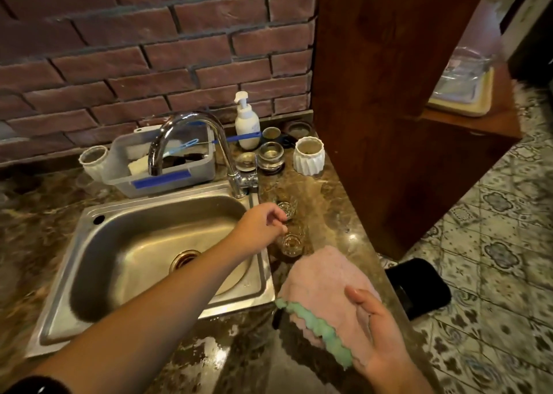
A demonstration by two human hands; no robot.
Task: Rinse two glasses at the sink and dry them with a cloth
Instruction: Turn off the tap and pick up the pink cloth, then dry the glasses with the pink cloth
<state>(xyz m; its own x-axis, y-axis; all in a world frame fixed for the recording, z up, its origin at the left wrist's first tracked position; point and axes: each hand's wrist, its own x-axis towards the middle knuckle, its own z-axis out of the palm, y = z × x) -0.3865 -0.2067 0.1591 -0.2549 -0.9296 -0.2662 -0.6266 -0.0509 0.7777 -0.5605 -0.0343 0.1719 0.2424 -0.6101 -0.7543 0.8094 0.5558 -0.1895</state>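
L hand (263, 226) at glass (291, 244) by sink (267, 284) rim; R hand (381, 330) holds cloth (323, 286)

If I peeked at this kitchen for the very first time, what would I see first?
Probably the pink cloth with its wavy green edge, held in the right hand at the bottom right. Next comes the left hand, stretched across the shiny metal sink towards two small glasses standing on the brown counter just right of it. A curved silver tap rises behind the sink.
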